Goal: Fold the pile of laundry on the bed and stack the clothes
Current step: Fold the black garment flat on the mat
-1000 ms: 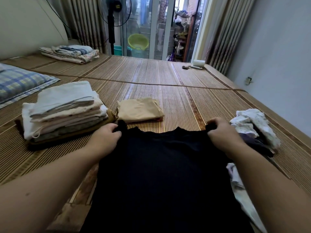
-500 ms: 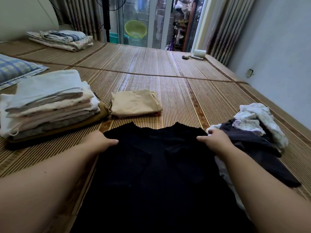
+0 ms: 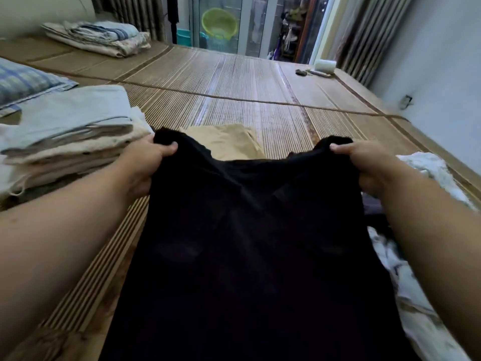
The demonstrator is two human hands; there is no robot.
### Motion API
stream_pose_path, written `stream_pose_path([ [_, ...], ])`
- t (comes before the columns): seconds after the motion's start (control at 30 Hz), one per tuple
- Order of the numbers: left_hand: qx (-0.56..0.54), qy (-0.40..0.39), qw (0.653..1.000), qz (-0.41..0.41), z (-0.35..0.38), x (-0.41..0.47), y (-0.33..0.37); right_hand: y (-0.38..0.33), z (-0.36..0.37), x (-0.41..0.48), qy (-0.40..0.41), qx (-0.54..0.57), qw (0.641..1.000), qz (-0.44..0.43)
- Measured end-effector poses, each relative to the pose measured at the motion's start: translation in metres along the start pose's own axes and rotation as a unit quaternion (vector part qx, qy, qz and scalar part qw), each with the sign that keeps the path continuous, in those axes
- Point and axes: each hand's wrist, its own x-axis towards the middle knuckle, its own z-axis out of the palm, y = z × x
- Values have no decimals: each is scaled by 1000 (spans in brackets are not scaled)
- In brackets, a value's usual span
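- Now that the far edge of the black top (image 3: 247,243) is raised off the bed mat (image 3: 260,87), where half a second ago it lay flat, I read this as the start of a fold or a shake-out. The rest of the top runs back toward me down the middle of the view.
- My left grip (image 3: 148,165) has fingers and thumb curled round the top's left shoulder corner, with cloth bunched inside it. The forearm reaches straight forward.
- My right grip (image 3: 364,165) pinches the right shoulder corner the same way. Both sit at about the same height and well apart, and the neckline sags between them.
- I see no crease in the top, so I count it as unfolded. The stacking step for this piece is some way off.
- Just beyond the sagging edge lies a tan folded piece (image 3: 229,142) on the mat.
- Close beside the left grip stands the stack of folded clothes (image 3: 67,136), the likely home for the top.
- To the right of my right arm, a loose pile (image 3: 429,173) of pale and dark garments waits, so plenty of the task remains.
- Farther off are a checked pillow (image 3: 23,84) and some folded bedding (image 3: 99,37).
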Motion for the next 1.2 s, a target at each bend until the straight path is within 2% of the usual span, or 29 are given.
stream_pose_path([
  [0.3, -1, 16, 995, 100, 10, 60, 51, -54, 6, 52, 25, 34, 996, -74],
  [0.4, 0, 20, 994, 105, 10, 85, 58, -58, 15, 75, 43, 29, 995, -88],
  [0.63, 4, 19, 994, 109, 12, 126, 62, -49, 29, 112, 34, 45, 990, -128],
  [0.73, 22, 3, 995, 101, 11, 134, 57, -43, 26, 117, 16, 18, 992, -122],
  [0.9, 65, 4, 993, 95, 1, 120, 50, -30, 12, 88, -8, -13, 990, -139],
  [1.07, 114, -22, 987, 107, -24, 56, 44, -12, -19, 17, -15, -90, 979, -180],
  [1.1, 149, -35, 980, 123, -33, 38, 41, -7, -25, -4, -18, -131, 971, -199],
  [1.2, 317, -99, 926, 179, -57, -20, 26, 20, -40, -63, -51, -249, 940, -226],
])
